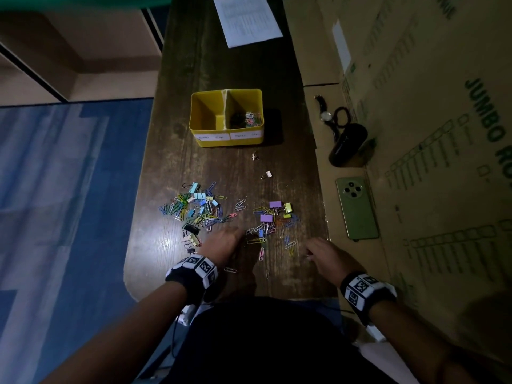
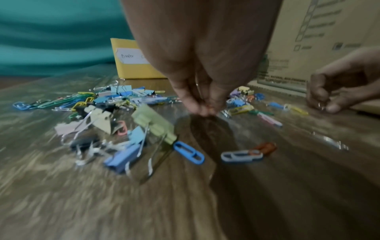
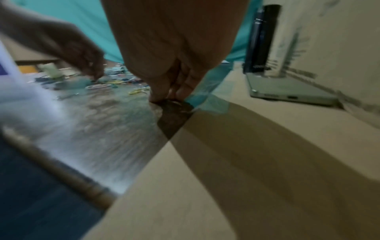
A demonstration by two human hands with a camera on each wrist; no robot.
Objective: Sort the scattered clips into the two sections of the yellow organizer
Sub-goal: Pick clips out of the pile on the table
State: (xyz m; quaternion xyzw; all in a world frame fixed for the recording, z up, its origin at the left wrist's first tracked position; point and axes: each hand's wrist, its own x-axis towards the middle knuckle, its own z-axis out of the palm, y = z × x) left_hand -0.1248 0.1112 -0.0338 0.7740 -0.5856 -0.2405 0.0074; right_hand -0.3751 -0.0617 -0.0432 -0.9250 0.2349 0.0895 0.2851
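Observation:
The yellow organizer [image 1: 230,139] stands mid-table; its right section holds paper clips [image 1: 250,120] and its left section looks bare. Two heaps of coloured paper clips and binder clips lie nearer me, a left heap [image 1: 194,209] and a right heap [image 1: 274,220]. My left hand [image 1: 237,233] reaches down between the heaps. In the left wrist view its bunched fingertips [image 2: 203,108] pinch a small reddish paper clip against the table. My right hand [image 1: 309,249] is at the table's right edge, and its fingertips [image 2: 324,107] pinch a silver paper clip.
Two small white binder clips [image 1: 255,156] [image 1: 268,174] lie between the organizer and the heaps. On the cardboard sheet [image 1: 415,134] to the right are a green phone [image 1: 357,209], a black case [image 1: 347,145] and a watch [image 1: 325,115]. A paper sheet [image 1: 248,19] lies at the far end.

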